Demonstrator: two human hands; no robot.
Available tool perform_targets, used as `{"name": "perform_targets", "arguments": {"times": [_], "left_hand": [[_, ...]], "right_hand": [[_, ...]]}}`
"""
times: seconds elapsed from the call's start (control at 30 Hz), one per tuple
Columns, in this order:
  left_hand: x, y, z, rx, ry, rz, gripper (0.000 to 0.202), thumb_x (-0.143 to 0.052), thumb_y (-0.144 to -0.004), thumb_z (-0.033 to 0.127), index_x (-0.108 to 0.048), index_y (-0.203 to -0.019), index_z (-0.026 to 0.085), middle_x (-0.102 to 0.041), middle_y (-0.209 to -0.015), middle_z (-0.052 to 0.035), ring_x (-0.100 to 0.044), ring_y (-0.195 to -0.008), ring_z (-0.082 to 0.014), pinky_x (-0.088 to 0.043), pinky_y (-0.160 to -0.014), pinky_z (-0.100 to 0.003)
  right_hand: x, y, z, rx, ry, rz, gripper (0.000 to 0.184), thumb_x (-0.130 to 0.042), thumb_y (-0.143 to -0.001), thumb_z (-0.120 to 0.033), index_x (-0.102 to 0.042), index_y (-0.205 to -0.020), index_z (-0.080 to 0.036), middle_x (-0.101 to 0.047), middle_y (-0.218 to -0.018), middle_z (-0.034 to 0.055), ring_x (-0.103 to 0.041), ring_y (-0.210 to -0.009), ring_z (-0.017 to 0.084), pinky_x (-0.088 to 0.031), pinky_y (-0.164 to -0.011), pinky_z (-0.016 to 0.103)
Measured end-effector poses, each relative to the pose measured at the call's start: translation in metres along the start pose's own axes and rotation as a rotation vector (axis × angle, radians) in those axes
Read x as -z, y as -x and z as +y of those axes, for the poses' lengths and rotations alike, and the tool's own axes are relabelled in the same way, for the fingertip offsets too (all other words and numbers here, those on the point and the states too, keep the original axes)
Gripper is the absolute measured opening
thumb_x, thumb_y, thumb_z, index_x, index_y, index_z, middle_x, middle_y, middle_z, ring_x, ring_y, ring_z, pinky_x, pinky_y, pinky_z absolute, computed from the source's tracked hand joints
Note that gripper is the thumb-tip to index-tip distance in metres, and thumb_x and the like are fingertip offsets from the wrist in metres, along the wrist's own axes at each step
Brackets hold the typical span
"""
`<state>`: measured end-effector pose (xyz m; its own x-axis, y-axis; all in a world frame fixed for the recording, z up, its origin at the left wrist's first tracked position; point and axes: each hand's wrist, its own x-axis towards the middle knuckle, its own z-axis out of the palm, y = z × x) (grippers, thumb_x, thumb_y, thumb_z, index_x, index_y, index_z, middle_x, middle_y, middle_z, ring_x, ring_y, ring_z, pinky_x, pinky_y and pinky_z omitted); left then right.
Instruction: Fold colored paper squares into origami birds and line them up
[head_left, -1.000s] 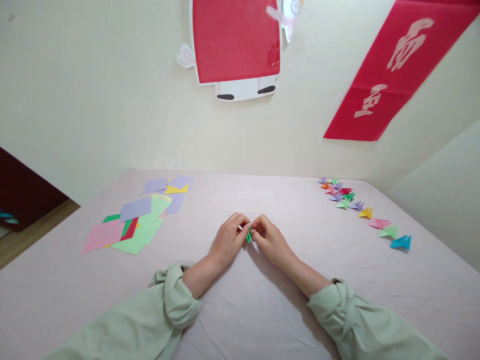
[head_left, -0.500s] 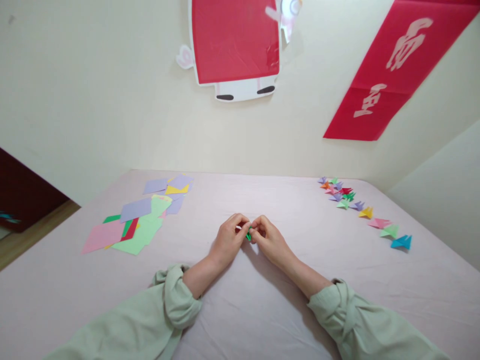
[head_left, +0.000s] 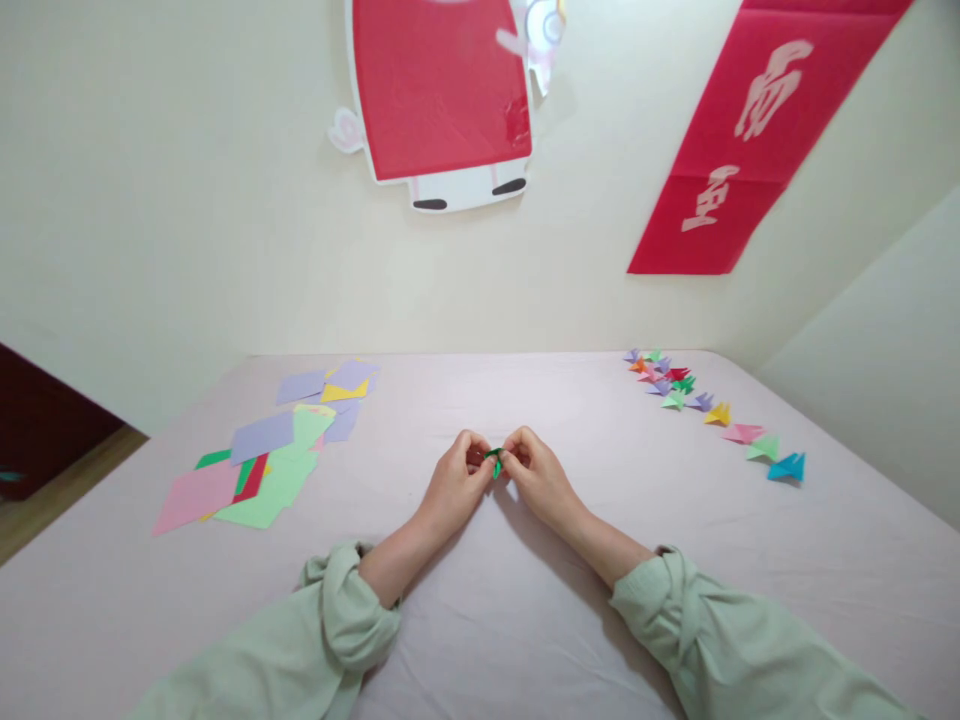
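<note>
- The pale wall filled the upper part of the frame.
- The bench, covered in pinkish cloth, spread across the lower part.
- A red-panelled cutout hung at the upper middle, and a red banner with pale markings slanted at the upper right.
- Two rolled light green sleeves reached in from the bottom corners.
- Flat paper sheets – pink, purple, light green, red, green and yellow – lay overlapping at the left of the frame, well apart from the hands.
- The left hand, near the centre, had its thumb and fingers closed on a small piece of paper.
- The right hand, just beside it, pinched the same piece from the other side, fingers curled.
- Small folded paper shapes ran in a slanting line at the right of the frame, the blue one nearest the bottom.
- The green paper piece sat between the fingertips at the centre, mostly hidden. The step in hand looked like shaping or creasing a small fold – which crease, I could not tell. The next move seemed to call for light, precise fingertip pressure, with one hand steadying the paper.
</note>
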<state>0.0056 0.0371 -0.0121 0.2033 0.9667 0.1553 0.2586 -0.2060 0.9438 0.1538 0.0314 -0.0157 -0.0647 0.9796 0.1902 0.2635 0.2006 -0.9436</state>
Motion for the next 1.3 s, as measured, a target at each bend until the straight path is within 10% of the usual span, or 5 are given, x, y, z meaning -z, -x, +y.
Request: {"name": "perform_targets", "arguments": {"times": [0.4, 1.3], "left_hand": [[0.001, -0.002, -0.002, -0.112, -0.145, -0.029, 0.009, -0.050, -0.078, 0.012, -0.050, -0.083, 0.019, -0.055, -0.079, 0.0020, -0.053, -0.072, -0.0134, -0.042, -0.067, -0.026], [0.002, -0.006, 0.002, 0.033, 0.138, -0.047, 0.018, -0.048, -0.088, 0.034, -0.052, -0.080, 0.018, -0.057, -0.072, 0.0016, -0.057, -0.068, -0.0126, -0.047, -0.066, -0.025]], "right_hand": [[-0.001, 0.000, -0.006, 0.173, 0.334, -0.006, 0.007, -0.049, -0.083, -0.017, -0.054, -0.084, -0.023, -0.055, -0.086, 0.0004, -0.052, -0.074, 0.015, -0.040, -0.068, 0.027], [0.003, -0.001, -0.009, 0.046, 0.083, 0.020, 0.004, -0.051, -0.082, -0.022, -0.054, -0.081, -0.021, -0.052, -0.065, -0.0044, -0.048, -0.056, 0.013, -0.037, -0.055, 0.024]]}}
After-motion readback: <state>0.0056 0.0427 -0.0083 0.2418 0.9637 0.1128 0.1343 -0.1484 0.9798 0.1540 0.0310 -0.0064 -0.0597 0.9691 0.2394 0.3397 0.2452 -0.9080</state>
